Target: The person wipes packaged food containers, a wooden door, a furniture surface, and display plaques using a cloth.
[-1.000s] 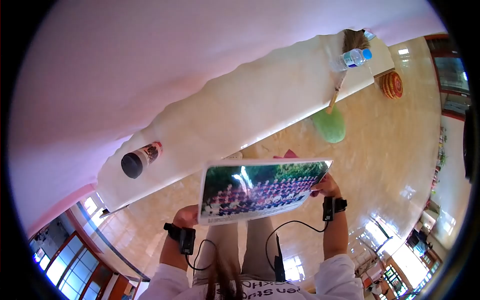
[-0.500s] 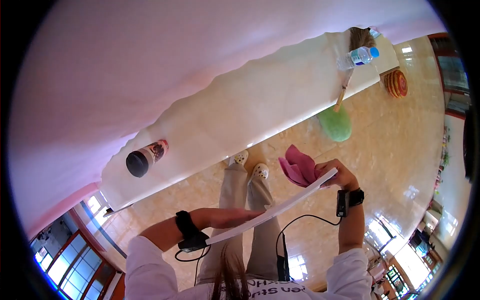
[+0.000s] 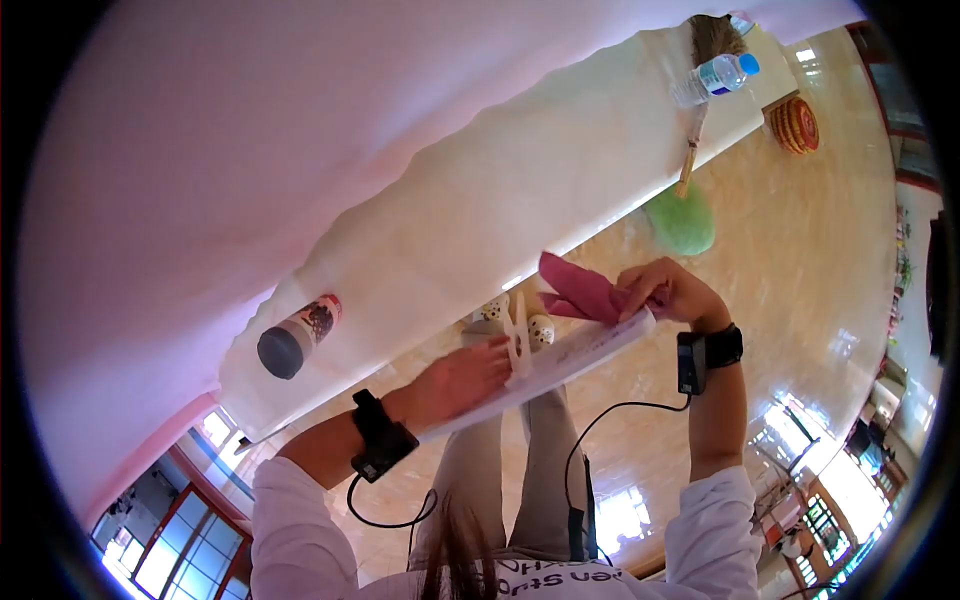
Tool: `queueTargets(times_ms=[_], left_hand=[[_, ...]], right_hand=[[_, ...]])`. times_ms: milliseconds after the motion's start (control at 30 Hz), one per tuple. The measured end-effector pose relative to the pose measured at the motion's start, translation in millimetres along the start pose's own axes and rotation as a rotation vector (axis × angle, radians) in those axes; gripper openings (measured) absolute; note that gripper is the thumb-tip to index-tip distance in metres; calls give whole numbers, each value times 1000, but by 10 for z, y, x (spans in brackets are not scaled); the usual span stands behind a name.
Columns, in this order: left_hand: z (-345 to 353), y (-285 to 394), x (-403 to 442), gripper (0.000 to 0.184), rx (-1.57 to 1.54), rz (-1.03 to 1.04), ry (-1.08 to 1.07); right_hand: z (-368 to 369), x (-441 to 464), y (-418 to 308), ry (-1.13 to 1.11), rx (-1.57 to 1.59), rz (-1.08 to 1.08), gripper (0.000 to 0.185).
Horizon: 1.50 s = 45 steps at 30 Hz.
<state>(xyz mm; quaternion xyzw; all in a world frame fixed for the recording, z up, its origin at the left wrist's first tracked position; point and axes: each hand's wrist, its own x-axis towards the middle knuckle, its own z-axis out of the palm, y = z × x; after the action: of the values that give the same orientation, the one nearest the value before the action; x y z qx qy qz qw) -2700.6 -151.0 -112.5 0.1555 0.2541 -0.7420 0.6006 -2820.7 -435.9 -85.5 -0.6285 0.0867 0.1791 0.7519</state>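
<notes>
A framed photo panel (image 3: 560, 370) is held tilted above my legs, its pale back now partly showing, with a white stand piece (image 3: 518, 335) sticking up from it. My left hand (image 3: 465, 378) lies against the back of the panel near that stand, its fingers close together. At the panel's right end my right hand (image 3: 665, 292) is closed round a pink cloth (image 3: 580, 290), which hangs out to the left of the fingers and touches the panel's edge.
On the long cream ledge (image 3: 480, 200) are a dark-capped bottle (image 3: 300, 335) at the left, and a clear blue-capped bottle (image 3: 722, 78) and a brush (image 3: 715, 40) at the right. A green round object (image 3: 682, 218) and a red-yellow woven stack (image 3: 795, 125) lie beyond its edge.
The panel has turned from its picture side, past edge-on, to its back. My left hand has moved onto the back, and the pink cloth has come into fuller view.
</notes>
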Motion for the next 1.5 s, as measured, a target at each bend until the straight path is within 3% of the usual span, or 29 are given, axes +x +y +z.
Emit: queueTargets(times_ms=[267, 367, 400, 633, 700, 767, 800, 833, 900, 1033, 1067, 1100, 1167, 1200, 1300, 1333, 1367, 1500], left_hand=[[-160, 847, 266, 51, 142, 258, 141], [-124, 1171, 356, 52, 47, 214, 91], [-67, 1221, 378, 52, 72, 225, 156], [42, 1655, 408, 55, 284, 149, 238], [39, 1775, 411, 58, 337, 149, 266], [8, 1880, 383, 59, 370, 109, 247], [38, 1908, 340, 59, 425, 120, 294], [91, 1922, 311, 59, 426, 120, 299], [161, 1966, 238, 58, 568, 189, 501], [247, 1963, 72, 43, 715, 211, 520], [220, 1966, 31, 43, 722, 215, 528], [157, 1971, 12, 36, 747, 281, 655], [31, 1979, 6, 29, 780, 344, 789], [-35, 1972, -1, 25, 757, 373, 761], [-21, 1994, 48, 21, 678, 323, 854], [37, 1935, 20, 21, 751, 366, 862], [62, 1901, 3, 21, 823, 410, 870], [-298, 2137, -84, 22, 821, 374, 774]], right_hand=[[-193, 710, 240, 300, -198, -241, 22], [-368, 978, 414, 346, -191, -221, 19], [-440, 1041, 449, 335, -161, -109, 19], [-500, 1454, 388, 556, -5, 1, 27], [-474, 1639, 514, 624, 61, -50, 31], [-409, 1819, 609, 770, -82, -268, 34], [-388, 1909, 674, 794, -59, -248, 34], [-330, 1911, 602, 794, -54, -248, 34], [-196, 1874, 366, 658, -19, 75, 38], [-147, 2056, 673, 576, -143, -139, 38], [-92, 2104, 705, 679, -188, -255, 35], [-66, 2119, 747, 680, -178, -264, 35], [13, 2055, 616, 585, -27, -27, 35], [10, 2117, 748, 628, -156, -166, 36], [50, 2222, 798, 598, -242, -99, 37], [103, 2312, 955, 706, -184, -286, 32], [123, 2369, 999, 666, -256, -161, 33], [263, 2542, 1172, 733, -335, -248, 33]])
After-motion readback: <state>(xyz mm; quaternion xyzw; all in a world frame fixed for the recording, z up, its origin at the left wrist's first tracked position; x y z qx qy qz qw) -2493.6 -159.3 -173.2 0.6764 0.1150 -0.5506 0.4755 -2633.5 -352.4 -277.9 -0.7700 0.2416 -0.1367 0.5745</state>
